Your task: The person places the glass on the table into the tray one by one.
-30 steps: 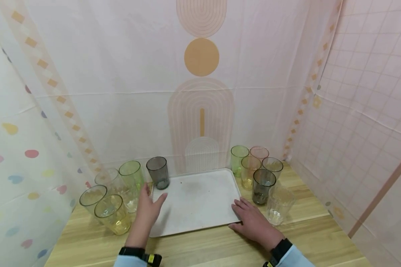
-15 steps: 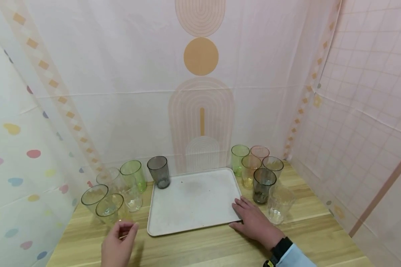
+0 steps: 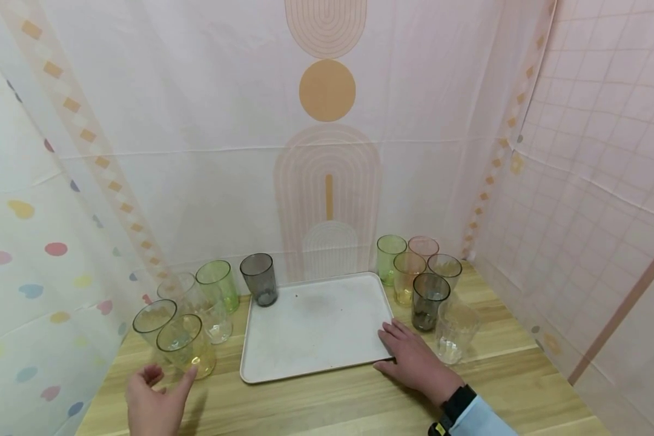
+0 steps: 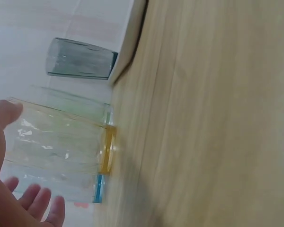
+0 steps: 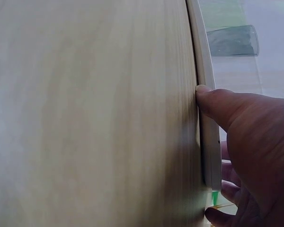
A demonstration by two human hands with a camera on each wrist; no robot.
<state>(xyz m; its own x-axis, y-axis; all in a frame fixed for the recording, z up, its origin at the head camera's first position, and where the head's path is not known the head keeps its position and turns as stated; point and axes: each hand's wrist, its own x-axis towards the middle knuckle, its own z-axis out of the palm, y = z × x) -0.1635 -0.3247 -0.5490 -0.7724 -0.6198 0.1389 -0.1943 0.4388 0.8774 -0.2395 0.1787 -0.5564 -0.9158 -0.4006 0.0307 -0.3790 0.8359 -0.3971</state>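
Observation:
A white tray (image 3: pixel 316 363) lies flat in the middle of the wooden table. My right hand (image 3: pixel 409 357) rests on its near right corner, thumb against the front edge (image 5: pixel 203 92), fingers laid over the rim. My left hand (image 3: pixel 155 402) hovers open near the table's front left, thumb and fingers spread just short of a yellow glass (image 3: pixel 188 348). In the left wrist view that yellow glass (image 4: pixel 61 142) stands between my thumb and fingers without contact. Neither hand holds anything.
Left of the tray stand several glasses: clear (image 3: pixel 152 321), clear (image 3: pixel 201 306), green (image 3: pixel 218 284) and grey (image 3: pixel 258 280). To its right is a cluster of several more, among them a grey one (image 3: pixel 427 301) and a clear one (image 3: pixel 455 333). Curtain walls close three sides.
My left hand has drawn back from the tray's left edge toward the front left, ending open beside the yellow glass. The right hand has stayed on the tray corner.

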